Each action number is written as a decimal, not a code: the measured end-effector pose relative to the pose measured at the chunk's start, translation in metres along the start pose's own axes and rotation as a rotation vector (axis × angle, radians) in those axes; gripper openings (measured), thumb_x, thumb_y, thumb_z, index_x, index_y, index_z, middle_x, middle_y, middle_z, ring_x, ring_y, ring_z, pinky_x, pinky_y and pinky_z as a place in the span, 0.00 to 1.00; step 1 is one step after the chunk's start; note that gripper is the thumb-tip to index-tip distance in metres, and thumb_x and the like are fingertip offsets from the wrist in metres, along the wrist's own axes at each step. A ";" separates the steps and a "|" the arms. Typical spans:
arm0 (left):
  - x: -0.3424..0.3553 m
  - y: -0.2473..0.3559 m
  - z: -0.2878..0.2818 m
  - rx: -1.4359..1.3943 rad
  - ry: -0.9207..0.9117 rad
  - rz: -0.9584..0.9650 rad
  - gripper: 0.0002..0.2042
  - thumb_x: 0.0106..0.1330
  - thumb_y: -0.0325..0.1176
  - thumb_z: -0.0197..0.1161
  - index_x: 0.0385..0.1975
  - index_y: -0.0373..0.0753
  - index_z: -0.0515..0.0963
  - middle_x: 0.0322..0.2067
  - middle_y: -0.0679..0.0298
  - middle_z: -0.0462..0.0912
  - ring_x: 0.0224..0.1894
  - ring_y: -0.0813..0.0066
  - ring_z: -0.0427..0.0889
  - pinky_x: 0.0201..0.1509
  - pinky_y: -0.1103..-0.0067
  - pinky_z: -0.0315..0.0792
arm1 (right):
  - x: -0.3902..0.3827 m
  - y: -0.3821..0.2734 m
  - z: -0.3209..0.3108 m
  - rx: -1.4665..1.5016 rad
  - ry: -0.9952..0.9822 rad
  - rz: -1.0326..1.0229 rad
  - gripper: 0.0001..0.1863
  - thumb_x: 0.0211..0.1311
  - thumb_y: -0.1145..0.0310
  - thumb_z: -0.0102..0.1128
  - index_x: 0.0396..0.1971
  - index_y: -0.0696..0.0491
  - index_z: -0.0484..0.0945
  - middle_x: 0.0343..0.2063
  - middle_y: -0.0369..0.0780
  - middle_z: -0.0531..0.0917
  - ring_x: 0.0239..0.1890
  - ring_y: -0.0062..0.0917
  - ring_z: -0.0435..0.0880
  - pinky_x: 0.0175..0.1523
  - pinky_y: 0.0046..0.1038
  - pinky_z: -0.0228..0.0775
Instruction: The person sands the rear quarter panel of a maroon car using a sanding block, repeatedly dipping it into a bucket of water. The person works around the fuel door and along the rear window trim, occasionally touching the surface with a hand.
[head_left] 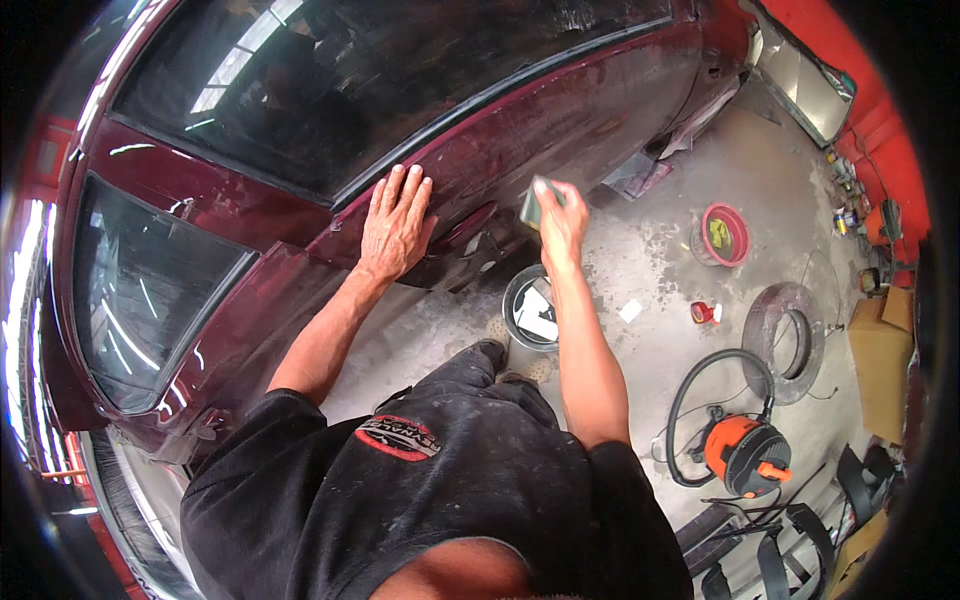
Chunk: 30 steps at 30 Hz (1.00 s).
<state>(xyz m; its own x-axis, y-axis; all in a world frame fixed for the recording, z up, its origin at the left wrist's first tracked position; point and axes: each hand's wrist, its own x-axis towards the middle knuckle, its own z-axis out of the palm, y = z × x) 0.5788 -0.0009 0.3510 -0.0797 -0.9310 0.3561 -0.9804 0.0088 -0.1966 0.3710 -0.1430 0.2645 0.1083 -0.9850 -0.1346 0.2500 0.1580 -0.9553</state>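
Note:
My left hand (398,220) lies flat on the dark red car door (490,130), just under the window's black trim, with its fingers stretched out. In my right hand (563,222) is a small grey-green sanding block (532,203), pinched between thumb and fingers. It is at the door's outer side, right of the door handle (468,225); whether it touches the panel I cannot tell. The paint on the door looks dull and dusty, with scuffed patches. The block's working face is hidden from view.
Near my feet stands a black bucket (512,318) with white and dark pieces in it. To the right are a pink tub (712,240), a red tape roll (701,312), a tire (812,345) and an orange-black vacuum (738,450) with its hose. A cardboard box (880,340) stands by the wall.

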 end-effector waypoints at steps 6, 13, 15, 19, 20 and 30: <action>0.007 -0.008 0.008 -0.050 0.037 -0.018 0.29 0.61 0.37 0.69 0.64 0.40 0.72 0.69 0.58 0.68 0.71 0.53 0.63 0.70 0.58 0.60 | 0.057 -0.036 0.082 -0.027 0.101 -0.087 0.13 0.61 0.65 0.71 0.37 0.59 0.82 0.33 0.38 0.83 0.34 0.21 0.79 0.39 0.30 0.75; 0.005 -0.010 0.011 -0.132 0.098 -0.053 0.26 0.59 0.35 0.70 0.59 0.43 0.76 0.70 0.61 0.69 0.71 0.55 0.64 0.70 0.60 0.57 | 0.064 -0.011 0.127 -0.170 0.202 -0.212 0.11 0.58 0.66 0.71 0.33 0.59 0.82 0.29 0.39 0.83 0.32 0.21 0.79 0.37 0.29 0.74; 0.008 -0.010 0.003 -0.197 0.151 -0.052 0.23 0.59 0.34 0.71 0.56 0.42 0.78 0.67 0.60 0.71 0.68 0.56 0.67 0.68 0.60 0.59 | 0.060 -0.019 0.130 -0.139 0.205 -0.151 0.11 0.58 0.66 0.71 0.32 0.59 0.82 0.28 0.38 0.83 0.31 0.21 0.79 0.37 0.29 0.74; 0.022 -0.016 0.002 -0.323 0.219 -0.044 0.23 0.57 0.31 0.72 0.54 0.40 0.79 0.64 0.59 0.76 0.61 0.56 0.73 0.62 0.61 0.64 | 0.094 -0.024 0.123 -0.102 0.308 -0.160 0.10 0.57 0.68 0.70 0.30 0.59 0.81 0.27 0.37 0.82 0.29 0.21 0.79 0.35 0.29 0.74; 0.030 -0.018 0.001 -0.350 0.261 -0.022 0.22 0.57 0.30 0.72 0.53 0.39 0.79 0.61 0.61 0.78 0.57 0.58 0.76 0.58 0.63 0.66 | 0.109 -0.023 0.119 -0.081 0.330 -0.160 0.10 0.57 0.68 0.70 0.30 0.59 0.81 0.27 0.37 0.82 0.29 0.21 0.79 0.34 0.28 0.74; 0.102 -0.003 0.004 -0.395 0.270 0.026 0.19 0.57 0.27 0.73 0.49 0.38 0.81 0.55 0.59 0.82 0.53 0.60 0.79 0.56 0.64 0.67 | 0.248 -0.042 0.059 -0.080 0.442 -0.203 0.09 0.57 0.72 0.69 0.32 0.59 0.78 0.26 0.38 0.81 0.25 0.22 0.78 0.29 0.28 0.74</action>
<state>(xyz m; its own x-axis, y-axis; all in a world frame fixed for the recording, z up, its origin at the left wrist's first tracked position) 0.5742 -0.0975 0.3844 -0.0973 -0.8012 0.5905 -0.9667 0.2173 0.1355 0.4437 -0.3897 0.2868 -0.3580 -0.9334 -0.0258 0.1468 -0.0290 -0.9887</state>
